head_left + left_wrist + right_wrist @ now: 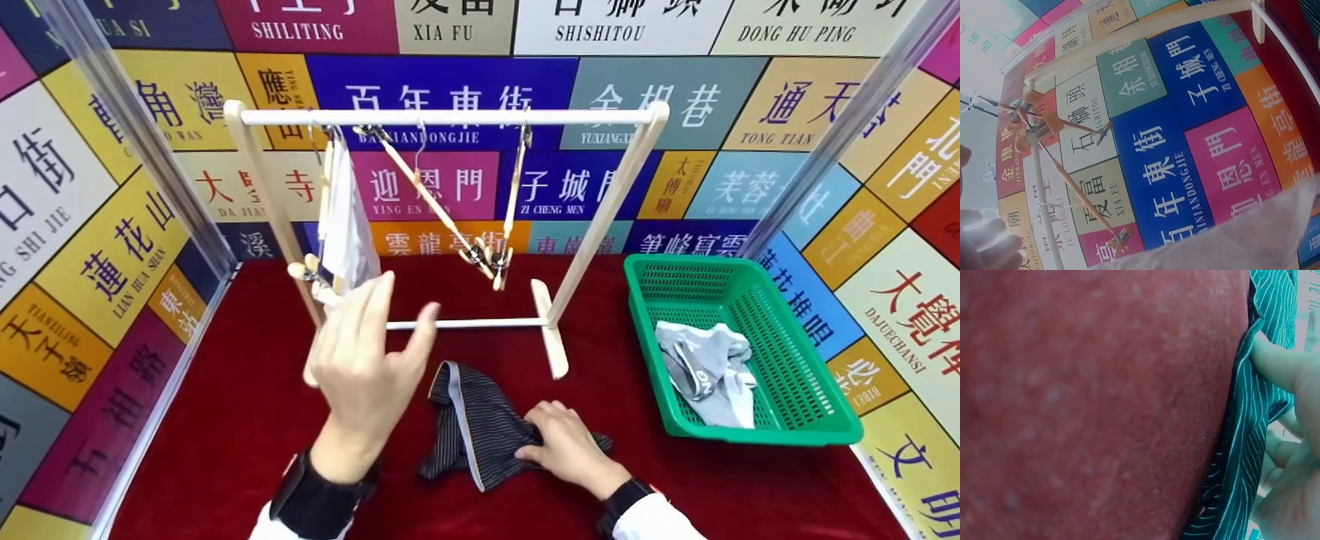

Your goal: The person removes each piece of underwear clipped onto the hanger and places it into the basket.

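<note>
Black pin-striped underpants (487, 427) with a grey waistband lie on the dark red cloth. My right hand (570, 446) pinches their right part between thumb and fingers; the right wrist view shows the thumb on the striped fabric (1247, 422). My left hand (367, 360) is raised in front of the rack's left side, its fingers extended and the thumb apart, holding nothing. Behind its fingertips a white cloth (349, 217) hangs from a clip hanger. In the left wrist view, part of the left hand (985, 242) shows at the lower left edge.
A wooden rack (450, 117) stands at the back, with another clip hanger (431, 195) hanging tilted from its bar. The green basket (795, 435) at the right holds grey underpants (705, 367). Panels with printed lettering (645, 105) and metal posts surround the red cloth (225, 450).
</note>
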### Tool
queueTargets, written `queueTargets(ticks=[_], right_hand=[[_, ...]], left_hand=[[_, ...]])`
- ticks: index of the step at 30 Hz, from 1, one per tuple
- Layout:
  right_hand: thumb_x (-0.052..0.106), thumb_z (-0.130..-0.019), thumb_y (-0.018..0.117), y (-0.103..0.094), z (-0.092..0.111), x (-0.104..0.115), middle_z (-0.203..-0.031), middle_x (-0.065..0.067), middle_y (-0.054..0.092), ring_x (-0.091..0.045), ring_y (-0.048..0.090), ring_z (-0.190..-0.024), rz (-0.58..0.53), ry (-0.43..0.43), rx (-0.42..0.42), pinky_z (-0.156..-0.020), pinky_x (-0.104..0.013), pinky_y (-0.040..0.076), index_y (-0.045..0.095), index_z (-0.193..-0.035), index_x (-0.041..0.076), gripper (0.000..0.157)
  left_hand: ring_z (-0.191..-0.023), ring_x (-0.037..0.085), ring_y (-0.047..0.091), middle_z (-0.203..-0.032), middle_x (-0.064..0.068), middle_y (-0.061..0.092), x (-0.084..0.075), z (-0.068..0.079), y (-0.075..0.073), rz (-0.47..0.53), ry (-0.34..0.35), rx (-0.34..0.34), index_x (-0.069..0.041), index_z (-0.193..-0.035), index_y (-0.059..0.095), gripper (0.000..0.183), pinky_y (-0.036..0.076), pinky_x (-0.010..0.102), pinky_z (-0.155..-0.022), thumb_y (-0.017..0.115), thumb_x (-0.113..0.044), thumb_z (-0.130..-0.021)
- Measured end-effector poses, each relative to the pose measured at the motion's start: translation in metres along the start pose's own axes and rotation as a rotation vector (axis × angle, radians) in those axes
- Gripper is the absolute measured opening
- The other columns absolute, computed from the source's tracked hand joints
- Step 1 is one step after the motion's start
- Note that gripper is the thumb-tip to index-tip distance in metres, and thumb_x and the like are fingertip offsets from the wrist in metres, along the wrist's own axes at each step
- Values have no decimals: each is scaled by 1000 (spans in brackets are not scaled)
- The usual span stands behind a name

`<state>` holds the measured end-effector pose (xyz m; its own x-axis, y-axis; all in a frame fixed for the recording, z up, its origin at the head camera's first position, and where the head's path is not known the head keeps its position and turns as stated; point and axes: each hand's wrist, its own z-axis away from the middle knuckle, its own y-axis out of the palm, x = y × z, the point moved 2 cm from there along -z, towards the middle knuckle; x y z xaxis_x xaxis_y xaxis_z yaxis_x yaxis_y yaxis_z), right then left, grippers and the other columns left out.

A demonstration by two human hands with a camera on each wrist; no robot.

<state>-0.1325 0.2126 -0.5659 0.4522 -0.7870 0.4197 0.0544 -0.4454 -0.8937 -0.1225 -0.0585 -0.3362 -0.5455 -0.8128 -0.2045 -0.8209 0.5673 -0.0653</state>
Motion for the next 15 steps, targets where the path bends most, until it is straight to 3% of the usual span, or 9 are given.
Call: queueTargets(ticks=[7, 15], right_hand=[[27, -80, 91, -1, 0, 1, -101, 5, 66, -16, 55, -93, -6, 12, 16, -81, -40, 46, 69, -103, 11, 36], [24, -80, 91, -1, 0, 3, -91, 9, 66, -13, 55, -87, -34, 17, 28, -75, -35, 44, 68, -95, 14, 29]], left_hand=[[-98, 37, 72, -112, 14, 76, 5, -5, -3, -21, 35, -45, 0, -113, 77, 34, 56, 50, -89, 77, -27, -92], [-116, 43, 66, -124, 20, 72, 17, -9, -7, -60, -18, -78, -2, -114, 75, 37, 48, 56, -105, 79, -30, -89]])
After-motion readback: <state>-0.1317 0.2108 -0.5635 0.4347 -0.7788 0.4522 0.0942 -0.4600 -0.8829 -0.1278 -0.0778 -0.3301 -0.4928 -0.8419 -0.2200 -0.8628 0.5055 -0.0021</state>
